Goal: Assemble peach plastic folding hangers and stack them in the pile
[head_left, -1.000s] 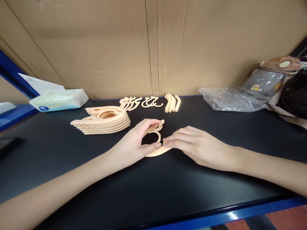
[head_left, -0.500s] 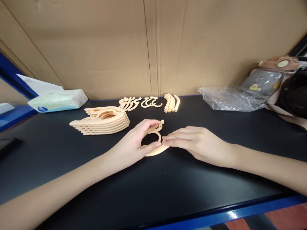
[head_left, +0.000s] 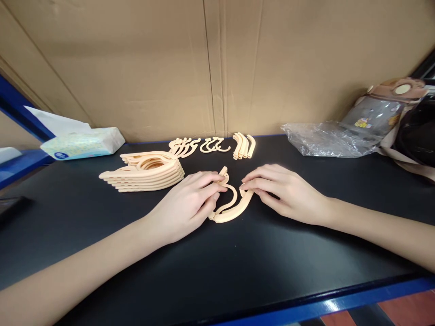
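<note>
A cream plastic folding hanger (head_left: 234, 212) lies on the black table between my hands, its curved arm along the near side and its hook curling up in the middle. Fingers of my left hand (head_left: 192, 203) close on the hanger's left part, covering some of it. My right hand (head_left: 283, 192) pinches the right end of the curved arm between thumb and fingertips. To the left of my left hand stands a stack of similar folded hangers (head_left: 149, 174).
Along the back edge lie several loose hanger pieces (head_left: 183, 147), hooks (head_left: 215, 145) and curved arms (head_left: 243, 146). A tissue pack (head_left: 83, 144) is at the left. A clear plastic bag (head_left: 328, 140) and a bottle (head_left: 375, 111) sit at the right, before a cardboard wall (head_left: 136, 68).
The hanger has turned, and its curved arm now swings up to the right. My right hand has moved slightly up and right with the arm's end; my left hand has shifted its hold.
</note>
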Demonstrator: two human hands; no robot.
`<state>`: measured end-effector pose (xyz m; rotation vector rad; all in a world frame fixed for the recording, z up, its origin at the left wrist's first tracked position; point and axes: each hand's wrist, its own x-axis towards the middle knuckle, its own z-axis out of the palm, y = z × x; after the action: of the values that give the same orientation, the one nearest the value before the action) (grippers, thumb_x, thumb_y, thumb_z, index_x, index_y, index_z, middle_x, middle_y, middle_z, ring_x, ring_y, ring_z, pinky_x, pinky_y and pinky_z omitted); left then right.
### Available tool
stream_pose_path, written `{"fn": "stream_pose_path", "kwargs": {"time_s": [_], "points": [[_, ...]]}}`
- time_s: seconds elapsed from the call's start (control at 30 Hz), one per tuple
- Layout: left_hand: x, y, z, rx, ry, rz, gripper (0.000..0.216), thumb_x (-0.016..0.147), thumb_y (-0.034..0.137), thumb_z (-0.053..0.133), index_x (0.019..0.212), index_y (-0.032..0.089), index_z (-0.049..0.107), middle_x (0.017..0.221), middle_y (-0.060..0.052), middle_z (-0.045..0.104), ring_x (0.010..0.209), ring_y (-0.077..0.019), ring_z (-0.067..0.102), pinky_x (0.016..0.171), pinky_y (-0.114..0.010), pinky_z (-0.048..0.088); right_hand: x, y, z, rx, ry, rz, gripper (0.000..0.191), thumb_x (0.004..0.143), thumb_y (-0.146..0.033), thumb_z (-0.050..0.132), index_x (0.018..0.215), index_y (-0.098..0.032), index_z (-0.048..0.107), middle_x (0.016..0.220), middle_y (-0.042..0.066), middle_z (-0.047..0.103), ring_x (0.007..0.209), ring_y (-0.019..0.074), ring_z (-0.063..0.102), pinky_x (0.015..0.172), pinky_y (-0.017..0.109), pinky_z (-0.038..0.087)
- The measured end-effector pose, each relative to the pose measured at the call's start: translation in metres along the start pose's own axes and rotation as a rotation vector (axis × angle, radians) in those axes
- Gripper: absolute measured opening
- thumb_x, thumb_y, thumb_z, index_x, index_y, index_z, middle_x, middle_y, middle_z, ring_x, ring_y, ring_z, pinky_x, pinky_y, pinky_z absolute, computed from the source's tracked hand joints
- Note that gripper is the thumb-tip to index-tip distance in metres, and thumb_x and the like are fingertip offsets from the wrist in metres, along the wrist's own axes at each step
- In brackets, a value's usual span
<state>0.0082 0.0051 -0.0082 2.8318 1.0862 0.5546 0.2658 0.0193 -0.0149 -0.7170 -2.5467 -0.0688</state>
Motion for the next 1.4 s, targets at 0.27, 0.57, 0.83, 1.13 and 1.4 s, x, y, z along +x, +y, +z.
{"fn": "stream_pose_path", "kwargs": {"time_s": [0.27,0.57,0.83,1.13,1.4], "points": [[0.0008,-0.0013,0.0002,0.025,-0.010,-0.005,0.035,0.098,0.020,0.035,0.130,0.017,0.051,0.128,-0.007,0.059,0.115,-0.0206,0.055,0.096,-0.035,0.047,-0.0007,-0.0096,-0.0057,-0.026,-0.114,-0.002,0.026,0.097,-0.028,0.046,0.113,-0.019,0.064,0.111,0.007,0.063,0.092,0.0182,0.057,0.086,0.036,0.045],[-0.0001,-0.0019,0.0015,0.013,-0.011,-0.025,0.036,0.097,0.020,0.034,0.127,0.019,0.054,0.131,-0.007,0.056,0.115,-0.0223,0.055,0.098,-0.038,0.048,0.0003,-0.0097,-0.0062,-0.029,-0.150,-0.005,0.022,0.098,-0.024,0.043,0.106,-0.018,0.062,0.112,0.009,0.062,0.094,0.0198,0.056,0.085,0.037,0.048],[-0.0009,-0.0055,0.0031,-0.084,-0.050,-0.015,0.045,0.095,0.007,0.029,0.135,0.021,0.045,0.137,-0.005,0.050,0.125,-0.0174,0.048,0.106,-0.035,0.042,-0.0029,-0.0069,-0.0051,-0.001,-0.147,0.004,0.022,0.097,-0.018,0.040,0.106,-0.017,0.059,0.116,0.009,0.061,0.100,0.0190,0.058,0.085,0.035,0.052],[0.0009,-0.0011,0.0015,-0.043,-0.001,0.030,0.033,0.097,0.015,0.036,0.125,0.019,0.053,0.132,-0.009,0.053,0.119,-0.0212,0.052,0.100,-0.039,0.046,-0.0038,-0.0050,-0.0016,-0.008,-0.056,0.076,0.021,0.095,-0.019,0.045,0.109,-0.021,0.061,0.115,0.007,0.061,0.101,0.0186,0.061,0.083,0.033,0.053],[0.0005,0.0026,-0.0008,-0.038,-0.024,0.055,0.033,0.088,0.018,0.048,0.121,0.020,0.055,0.136,-0.010,0.050,0.124,-0.0266,0.047,0.103,-0.045,0.044,-0.0018,-0.0069,-0.0031,-0.047,0.006,0.165,0.019,0.096,-0.023,0.047,0.094,-0.018,0.065,0.081,0.004,0.067,0.073,0.0167,0.060,0.069,0.031,0.046]]}}
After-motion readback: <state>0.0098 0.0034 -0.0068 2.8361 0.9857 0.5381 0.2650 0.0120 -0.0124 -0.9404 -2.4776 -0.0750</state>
